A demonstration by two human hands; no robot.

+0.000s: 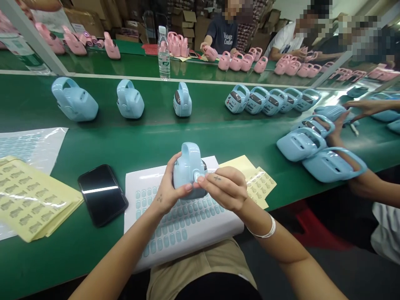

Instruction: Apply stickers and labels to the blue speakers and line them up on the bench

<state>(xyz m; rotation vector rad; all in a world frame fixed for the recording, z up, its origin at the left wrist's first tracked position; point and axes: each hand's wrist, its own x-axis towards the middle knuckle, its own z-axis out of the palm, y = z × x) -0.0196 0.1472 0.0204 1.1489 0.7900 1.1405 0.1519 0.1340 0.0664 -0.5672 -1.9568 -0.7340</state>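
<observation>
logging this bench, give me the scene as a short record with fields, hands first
left hand: holds a blue unit
right hand: fingertips at the unit's side, near the handle's lower end; anything pinched there is too small to tell
beneath: white sheet with pale blue ovals
left of sheet: phone
beyond: more blue units, bottle, pink units
surface: green table

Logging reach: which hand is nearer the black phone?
Left. The left hand is right of the black phone, around a blue device; the right hand is farther right, touching the device's side.
</observation>
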